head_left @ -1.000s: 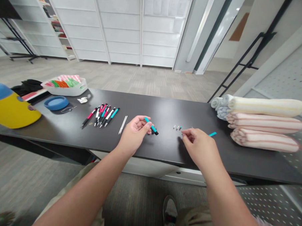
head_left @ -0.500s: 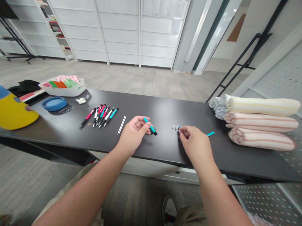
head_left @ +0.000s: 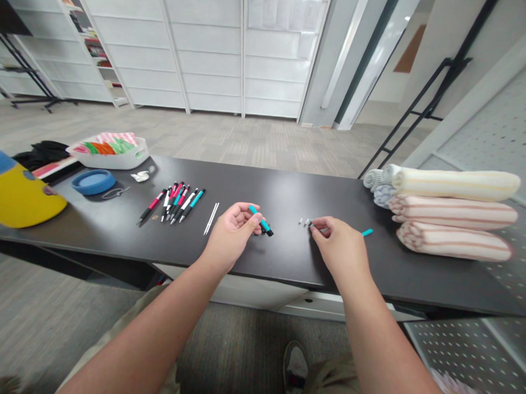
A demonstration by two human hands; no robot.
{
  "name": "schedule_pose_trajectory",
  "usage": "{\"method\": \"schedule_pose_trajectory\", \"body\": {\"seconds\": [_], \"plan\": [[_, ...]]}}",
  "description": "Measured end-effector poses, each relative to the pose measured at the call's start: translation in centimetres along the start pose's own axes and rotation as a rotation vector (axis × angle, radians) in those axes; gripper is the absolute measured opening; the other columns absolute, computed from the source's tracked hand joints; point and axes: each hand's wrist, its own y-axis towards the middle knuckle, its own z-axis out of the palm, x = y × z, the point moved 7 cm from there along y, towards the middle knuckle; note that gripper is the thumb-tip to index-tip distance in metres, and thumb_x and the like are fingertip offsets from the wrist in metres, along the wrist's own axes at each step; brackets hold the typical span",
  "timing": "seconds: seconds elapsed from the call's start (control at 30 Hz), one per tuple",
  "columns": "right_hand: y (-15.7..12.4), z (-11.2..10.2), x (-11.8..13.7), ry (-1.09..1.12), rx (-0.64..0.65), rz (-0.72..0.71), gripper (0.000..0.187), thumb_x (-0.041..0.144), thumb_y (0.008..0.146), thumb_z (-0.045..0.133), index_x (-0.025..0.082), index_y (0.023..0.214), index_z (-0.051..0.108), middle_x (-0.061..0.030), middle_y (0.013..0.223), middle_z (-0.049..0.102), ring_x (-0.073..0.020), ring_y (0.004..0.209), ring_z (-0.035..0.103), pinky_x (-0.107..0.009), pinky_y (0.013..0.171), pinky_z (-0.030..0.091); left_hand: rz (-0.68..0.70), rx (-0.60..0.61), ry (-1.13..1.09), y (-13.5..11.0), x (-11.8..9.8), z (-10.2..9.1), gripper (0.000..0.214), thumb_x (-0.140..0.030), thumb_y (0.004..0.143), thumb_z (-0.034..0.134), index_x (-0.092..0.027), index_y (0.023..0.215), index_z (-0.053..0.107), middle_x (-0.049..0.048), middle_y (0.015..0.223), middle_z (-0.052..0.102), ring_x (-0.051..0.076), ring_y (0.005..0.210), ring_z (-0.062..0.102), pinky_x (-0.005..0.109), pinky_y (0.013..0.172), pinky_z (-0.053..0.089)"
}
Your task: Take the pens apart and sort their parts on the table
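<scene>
Barrel [head_left: 261,219] is gripped in left hand [head_left: 232,233], tip angled toward the right for fitting; right hand [head_left: 339,247] is pinched at small parts [head_left: 304,221] on bench [head_left: 113,225]; pens [head_left: 178,202] are laid aside.

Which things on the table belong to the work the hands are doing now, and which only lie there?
In use: teal pen barrel in left hand; small pen parts at right hand; teal piece.

Lying about: pens, white refills, rolled towels, blue lid, white tray.
</scene>
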Motion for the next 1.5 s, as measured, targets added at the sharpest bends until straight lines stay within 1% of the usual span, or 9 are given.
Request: {"method": "schedule_pose_trajectory", "body": {"seconds": [0.5, 0.67, 0.77, 0.87, 0.93, 1.03, 1.17, 1.27, 1.5], "plan": [[0.0, 0.0, 0.0, 0.010, -0.004, 0.020, 0.015, 0.026, 0.085, 0.068, 0.022, 0.097, 0.076, -0.0033, 0.090, 0.079, -0.0208, 0.077, 0.072, -0.033, 0.074, 0.050, 0.005, 0.001, 0.005, 0.0, 0.1, -0.1, 0.038, -0.039, 0.087, 0.082, -0.015, 0.112, 0.065, 0.0059, 0.091, 0.075, 0.014, 0.076, 0.069, 0.027, 0.075, 0.056], [-0.9, -0.8, 2.0, 0.104, -0.089, -0.138, 0.014, 0.029, 0.088, 0.067, 0.021, 0.096, 0.076, -0.0041, 0.088, 0.076, -0.0187, 0.073, 0.068, -0.035, 0.076, 0.053, 0.002, 0.008, -0.019, -0.2, -0.2, 0.1, 0.039, -0.039, 0.087, 0.082, -0.015, 0.112, 0.065, 0.0063, 0.092, 0.076, 0.014, 0.077, 0.070, 0.027, 0.076, 0.057], [-1.9, 0.4, 3.9, 0.347, 0.067, -0.227, 0.024, 0.036, 0.088, 0.072, 0.022, 0.108, 0.075, -0.0057, 0.097, 0.077, -0.0185, 0.077, 0.070, -0.033, 0.072, 0.057, -0.013, 0.043, -0.028, -0.4, -0.5, 0.5, 0.038, -0.038, 0.087, 0.083, -0.016, 0.111, 0.063, 0.0059, 0.092, 0.076, 0.014, 0.077, 0.071, 0.027, 0.077, 0.058], [-2.7, 2.2, 4.9, 0.630, 0.282, -0.175, 0.044, 0.043, 0.085, 0.079, 0.022, 0.123, 0.071, -0.0068, 0.103, 0.077, -0.0182, 0.078, 0.072, -0.030, 0.067, 0.059, -0.032, 0.112, -0.033, -0.5, -0.4, 1.0, 0.037, -0.038, 0.084, 0.086, -0.017, 0.104, 0.062, 0.0051, 0.090, 0.076, 0.015, 0.078, 0.073, 0.029, 0.078, 0.059], [-2.8, 2.8, 4.9, 0.739, 0.323, -0.118, 0.042, 0.047, 0.088, 0.077, 0.020, 0.119, 0.072, -0.0057, 0.093, 0.076, -0.0178, 0.074, 0.071, -0.031, 0.068, 0.060, -0.050, 0.174, -0.018, -0.4, 0.0, 1.6, 0.037, -0.039, 0.083, 0.086, -0.017, 0.101, 0.062, 0.0053, 0.091, 0.076, 0.017, 0.079, 0.074, 0.030, 0.078, 0.059], [-2.3, 2.9, 3.9, 0.790, 0.304, -0.053, 0.038, 0.053, 0.091, 0.073, 0.018, 0.106, 0.074, -0.0037, 0.079, 0.073, -0.0172, 0.068, 0.068, -0.030, 0.065, 0.058, -0.032, 0.207, 0.158, -0.1, 0.4, 2.1, 0.030, -0.038, 0.086, 0.082, -0.018, 0.101, 0.065, 0.0048, 0.090, 0.074, 0.017, 0.077, 0.072, 0.030, 0.072, 0.057], [-1.6, 2.3, 1.7, 0.739, 0.265, -0.003, 0.042, 0.057, 0.089, 0.074, 0.018, 0.105, 0.075, -0.0054, 0.083, 0.076, -0.0180, 0.068, 0.069, -0.031, 0.065, 0.058, 0.184, 0.154, 0.623, 0.1, -0.7, 2.7, 0.022, -0.028, 0.088, 0.079, -0.022, 0.108, 0.072, 0.0044, 0.096, 0.074, 0.019, 0.081, 0.068, 0.031, 0.075, 0.054], [-1.3, 1.4, 0.4, 0.631, 0.228, 0.008, 0.041, 0.056, 0.090, 0.072, 0.019, 0.105, 0.076, -0.0063, 0.086, 0.077, -0.0195, 0.069, 0.071, -0.032, 0.066, 0.059, 0.324, 0.192, 0.884, -0.2, -1.4, 3.7, 0.021, -0.022, 0.089, 0.077, -0.021, 0.110, 0.073, 0.0065, 0.101, 0.074, 0.022, 0.087, 0.067, 0.037, 0.084, 0.053], [-1.5, -0.9, 1.0, 0.439, 0.106, -0.105, 0.029, 0.049, 0.092, 0.071, 0.023, 0.104, 0.077, -0.0053, 0.091, 0.078, -0.0201, 0.075, 0.070, -0.031, 0.068, 0.056, 0.495, 0.233, 1.134, -1.1, -2.2, 4.7, 0.013, -0.027, 0.097, 0.071, -0.021, 0.108, 0.073, 0.0091, 0.112, 0.076, 0.029, 0.110, 0.062, 0.044, 0.095, 0.045]]}}
